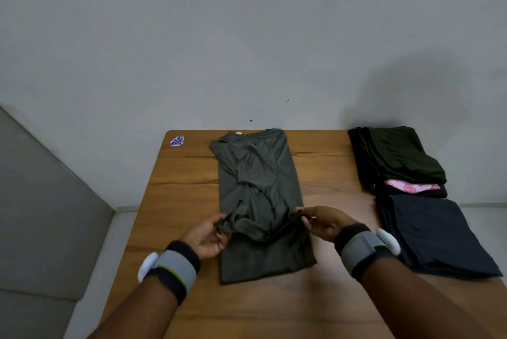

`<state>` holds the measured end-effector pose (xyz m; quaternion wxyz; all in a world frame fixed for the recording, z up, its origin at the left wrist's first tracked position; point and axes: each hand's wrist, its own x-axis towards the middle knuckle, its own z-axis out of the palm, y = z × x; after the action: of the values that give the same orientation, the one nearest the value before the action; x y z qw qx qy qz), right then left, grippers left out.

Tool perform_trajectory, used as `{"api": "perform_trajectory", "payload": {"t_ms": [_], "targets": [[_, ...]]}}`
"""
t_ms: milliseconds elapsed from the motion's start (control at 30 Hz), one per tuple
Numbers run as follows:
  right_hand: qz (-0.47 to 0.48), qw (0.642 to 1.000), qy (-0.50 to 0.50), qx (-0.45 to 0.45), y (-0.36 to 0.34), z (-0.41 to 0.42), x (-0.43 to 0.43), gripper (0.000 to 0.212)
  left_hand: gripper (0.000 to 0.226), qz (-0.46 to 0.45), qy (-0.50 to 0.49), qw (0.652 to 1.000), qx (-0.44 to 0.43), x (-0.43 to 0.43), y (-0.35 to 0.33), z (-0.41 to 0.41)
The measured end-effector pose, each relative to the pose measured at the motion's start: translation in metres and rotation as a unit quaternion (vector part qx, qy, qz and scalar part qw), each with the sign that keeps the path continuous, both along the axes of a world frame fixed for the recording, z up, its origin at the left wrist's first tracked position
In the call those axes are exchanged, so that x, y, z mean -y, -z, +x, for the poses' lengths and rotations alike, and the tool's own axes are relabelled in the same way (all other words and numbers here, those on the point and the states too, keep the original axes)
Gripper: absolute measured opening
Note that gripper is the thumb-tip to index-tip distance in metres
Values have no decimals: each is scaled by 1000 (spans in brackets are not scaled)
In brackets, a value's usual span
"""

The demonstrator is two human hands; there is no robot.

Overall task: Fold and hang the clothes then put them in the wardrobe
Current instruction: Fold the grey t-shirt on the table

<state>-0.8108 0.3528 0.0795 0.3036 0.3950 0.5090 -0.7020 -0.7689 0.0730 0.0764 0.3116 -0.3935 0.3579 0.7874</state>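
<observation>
- Shirt (258,174): a grey-green garment lying lengthwise down the middle of the wooden table (178,201), collar at the far edge and hem nearest the person. Both sleeves are already turned in over the body, so it forms one long, narrow strip.
- Left hand (208,237): grasping the shirt's left edge about two-thirds of the way toward the hem, with the fingers curled round a small bunch of cloth.
- Right hand (323,222): pinching the right edge at the same level, thumb against fingers, with the cloth drawn to a ridge between the two hands.
- Reason for the grip: holding both edges at matching points probably sets a straight crosswise fold line, so that one part can be laid squarely over the other.
- Cloth: thin and limp, with diagonal creases across the folded sleeves and a rumpled band between the hands. The near panel lies flat and smooth.
- Far stack (397,157): dark folded clothes at the far right of the table, with a pink patterned piece (408,187) showing near its base.
- Near stack (433,234): navy folded clothes just in front of the far stack. Both are well apart from the shirt, apparently finished work kept out of the folding area.
- Progress: the shirt is part-folded; no hanger or wardrobe is in view.
</observation>
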Motion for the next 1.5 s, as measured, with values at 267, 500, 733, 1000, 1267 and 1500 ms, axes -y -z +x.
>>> {"api": "perform_trajectory", "payload": {"t_ms": [267, 500, 733, 1000, 1267, 1500], "targets": [[88, 991, -104, -18, 19, -38, -1, 35, 35, -135, 89, 987, 4, 8, 23, -47], [256, 846, -402, -241, 29, -45, -18, 49, 102, -287, 314, 880, -211, 22, 27, -52], [288, 815, -371, -339, 38, -47, -15, 31, 85, -522, 426, 684, -281, 10, 41, -49], [33, 928, -237, -287, 29, -51, -10, 23, 28, -455, 291, 759, -364, 22, 48, -69], [31, 979, -119, -161, 31, -69, -2, 23, 28, -182, 90, 969, -142, 4, 40, -95], [124, 958, -158, -205, 28, -72, 2, 20, 28, -326, 97, 908, -245, -8, 55, -98]]}}
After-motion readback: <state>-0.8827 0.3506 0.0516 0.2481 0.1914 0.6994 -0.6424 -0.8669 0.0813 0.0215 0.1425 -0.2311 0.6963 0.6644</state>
